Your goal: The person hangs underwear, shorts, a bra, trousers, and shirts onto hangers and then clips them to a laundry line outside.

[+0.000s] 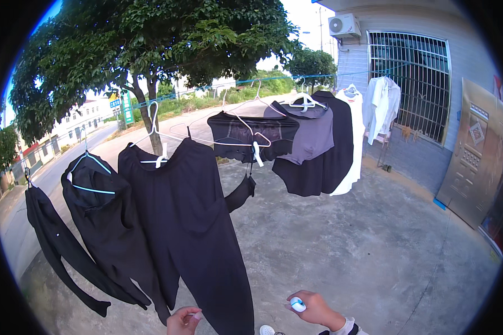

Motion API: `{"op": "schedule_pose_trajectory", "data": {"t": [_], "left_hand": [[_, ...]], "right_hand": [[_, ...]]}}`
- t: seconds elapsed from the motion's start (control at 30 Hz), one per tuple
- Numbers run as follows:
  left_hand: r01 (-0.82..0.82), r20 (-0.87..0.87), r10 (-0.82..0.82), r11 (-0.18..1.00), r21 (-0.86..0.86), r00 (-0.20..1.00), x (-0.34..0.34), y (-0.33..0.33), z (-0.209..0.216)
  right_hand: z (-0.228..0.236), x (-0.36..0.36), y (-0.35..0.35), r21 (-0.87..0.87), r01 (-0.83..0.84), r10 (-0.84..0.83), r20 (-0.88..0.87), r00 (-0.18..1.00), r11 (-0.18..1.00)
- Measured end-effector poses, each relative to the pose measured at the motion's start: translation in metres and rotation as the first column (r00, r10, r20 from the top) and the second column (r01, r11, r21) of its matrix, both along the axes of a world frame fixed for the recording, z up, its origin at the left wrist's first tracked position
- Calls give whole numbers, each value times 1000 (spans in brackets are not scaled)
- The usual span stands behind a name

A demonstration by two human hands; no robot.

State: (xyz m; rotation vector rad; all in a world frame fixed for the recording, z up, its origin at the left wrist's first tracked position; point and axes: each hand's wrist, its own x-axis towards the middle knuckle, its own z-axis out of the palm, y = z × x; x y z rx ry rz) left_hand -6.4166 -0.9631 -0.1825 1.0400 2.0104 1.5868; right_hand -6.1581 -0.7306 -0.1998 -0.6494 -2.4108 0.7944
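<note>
My right hand point(317, 310) is closed around a small rounded white object with a blue stripe point(298, 304); its kind does not show. My left hand point(183, 322) is at the lower edge, fingers curled and thumb pressed in; whether anything is between them cannot be made out. Just above it hang black trousers point(190, 195) on a white wire hanger point(153, 120), with a white clip point(161, 162) at the waistband. To their right, black lace underwear point(221, 137) hangs from another hanger, next to a second white clip point(256, 153). Neither hand touches the underwear.
A blue clothesline point(198, 88) runs across to the barred window point(411, 84). More dark garments point(98, 218) hang left; a purple-grey top point(313, 134) and white shirts point(381, 106) hang right. A metal door panel point(469, 156) leans against the wall. A white shoe point(266, 330) shows below.
</note>
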Motion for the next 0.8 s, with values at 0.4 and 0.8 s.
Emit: {"op": "schedule_pose_trajectory", "data": {"t": [0.4,0.8], "left_hand": [[225,-200,-188,957,184,962,65,142,97],[-165,-425,502,770,617,754,2,404,269]], "right_hand": [[-17,122,39,-22,239,-239,-11,971,971],[-67,274,184,154,522,-525,-24,850,839]]}}
